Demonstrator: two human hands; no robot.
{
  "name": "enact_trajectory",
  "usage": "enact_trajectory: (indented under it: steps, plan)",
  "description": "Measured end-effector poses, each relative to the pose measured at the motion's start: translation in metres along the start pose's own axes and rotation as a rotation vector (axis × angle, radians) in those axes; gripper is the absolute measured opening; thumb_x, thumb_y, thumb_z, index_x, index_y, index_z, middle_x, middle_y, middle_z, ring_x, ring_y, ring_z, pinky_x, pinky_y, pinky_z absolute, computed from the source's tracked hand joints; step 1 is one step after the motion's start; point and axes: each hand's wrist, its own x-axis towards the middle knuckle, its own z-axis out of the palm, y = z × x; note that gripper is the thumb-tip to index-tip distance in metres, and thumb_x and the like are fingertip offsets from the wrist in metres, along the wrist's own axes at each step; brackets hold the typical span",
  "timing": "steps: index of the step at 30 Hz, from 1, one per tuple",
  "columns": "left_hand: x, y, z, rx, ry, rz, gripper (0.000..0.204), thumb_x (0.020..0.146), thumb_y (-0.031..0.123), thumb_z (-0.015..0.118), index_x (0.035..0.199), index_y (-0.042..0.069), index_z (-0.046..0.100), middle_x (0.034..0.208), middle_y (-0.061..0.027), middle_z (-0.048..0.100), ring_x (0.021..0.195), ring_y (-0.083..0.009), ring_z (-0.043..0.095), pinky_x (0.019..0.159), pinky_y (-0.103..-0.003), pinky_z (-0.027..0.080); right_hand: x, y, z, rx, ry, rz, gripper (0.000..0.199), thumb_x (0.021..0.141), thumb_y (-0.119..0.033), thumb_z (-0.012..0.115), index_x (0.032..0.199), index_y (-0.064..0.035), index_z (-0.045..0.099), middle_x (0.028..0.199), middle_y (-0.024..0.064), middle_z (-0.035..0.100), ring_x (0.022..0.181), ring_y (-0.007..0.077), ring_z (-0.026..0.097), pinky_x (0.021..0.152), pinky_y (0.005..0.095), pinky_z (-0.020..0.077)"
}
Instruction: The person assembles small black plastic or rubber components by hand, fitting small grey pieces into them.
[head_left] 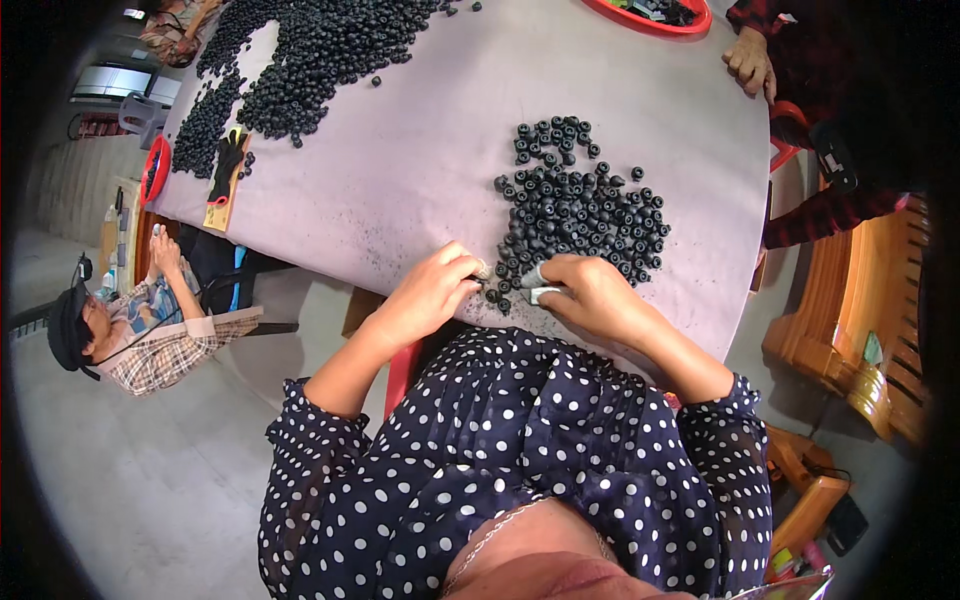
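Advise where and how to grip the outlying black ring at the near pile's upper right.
Likely best: pinch the black ring across its outer wall, coming from above with the right hand. It sits slightly apart, its round wall exposed and its hole seeming to face up, so fingertips should fit either side.

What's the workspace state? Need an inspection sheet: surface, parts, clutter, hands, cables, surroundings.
Surface: pale greyish table; dark specks toward its near edge.
Parts: small round black pieces heaped before the person; larger black heap at far left.
Clutter: red tray at the far edge; black-and-yellow item on a tan board, kind unclear.
Hands: left hand and right hand at the near heap's edge, pale coverings on fingertips; grip contents unclear.
Cables: possible dark cord at lower right, too small to confirm.
Surroundings: seated person at left; another person's hand at upper right; wooden bench at right.
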Motion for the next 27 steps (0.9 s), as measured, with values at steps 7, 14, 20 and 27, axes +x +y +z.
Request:
enact_trajectory:
  steps: [7,14,20,27]
  plan:
    - [-0.008,0.004,-0.012,-0.173,0.058,-0.068,0.016,0.079,0.003,0.057,0.095,0.0,0.058,0.091,-0.0088,0.055,0.08,-0.0207,0.054,0.07,-0.03,0.044,0.029,-0.009,-0.011,-0.125,-0.002,0.013,0.02,0.075,-0.011,0.06,0.091,0.0002,0.061,0.084,0.016,0.061,0.079,0.0293,0.061,0.07,0.0355,0.0475]
    - [-0.011,0.021,0.016,-0.416,-0.236,0.006,0.015,0.079,0.006,0.059,0.094,0.004,0.062,0.093,-0.0065,0.057,0.086,-0.0166,0.056,0.074,-0.027,0.045,0.0,0.013,-0.087,0.263,0.417,0.273,0.026,0.081,-0.008,0.06,0.106,-0.001,0.06,0.082,0.0019,0.062,0.065,0.004,0.052,0.055,0.0187,0.0421]
    - [0.008,0.013,0.049,-0.076,0.014,0.295,0.013,0.079,0.009,0.058,0.091,0.007,0.056,0.083,-0.0092,0.051,0.072,-0.028,0.056,0.063,-0.036,0.046,-0.042,0.06,-0.097,0.223,0.53,0.39,0.036,0.078,-0.004,0.059,0.113,0.0023,0.055,0.069,0.0,0.052,0.051,0.0058,0.048,0.045,0.0196,0.0396]
    - [0.048,0.012,0.027,0.026,0.199,0.201,0.011,0.077,0.006,0.057,0.088,0.006,0.058,0.083,-0.0087,0.051,0.077,-0.0266,0.056,0.066,-0.035,0.046,-0.006,0.046,-0.063,0.209,0.422,0.383,0.014,0.076,-0.006,0.061,0.085,0.002,0.054,0.063,-0.0008,0.049,0.049,0.0059,0.047,0.044,0.0217,0.0381]
